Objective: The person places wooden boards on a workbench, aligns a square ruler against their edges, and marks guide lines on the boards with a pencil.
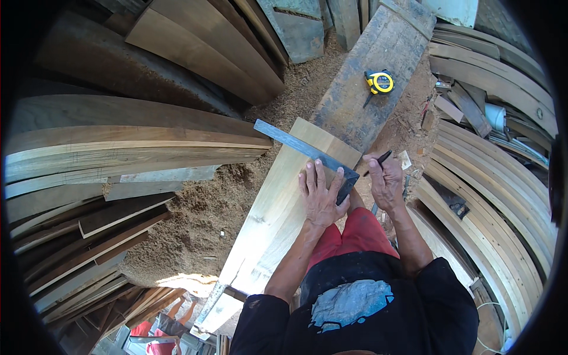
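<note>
A pale wooden board (278, 204) lies slantwise in front of me on a worn wooden bench (349, 100). Across the board, near its far end, rests a try square (290, 141) with a long grey blade; its dark stock (345, 188) sits along the board's right edge. My left hand (320, 200) lies flat with fingers spread, pressing on the board and the square, its thumb by the stock. Just right of the board, my right hand (387, 183) is closed round a black pen (384, 157) in a pinch, off the wood.
A yellow and black tape measure (379, 83) sits farther up the bench. Sawdust (201, 219) covers the floor. Stacked planks (130, 142) crowd the left, and long curved boards (491, 195) line the right. Another person (168, 325) is at the far lower left.
</note>
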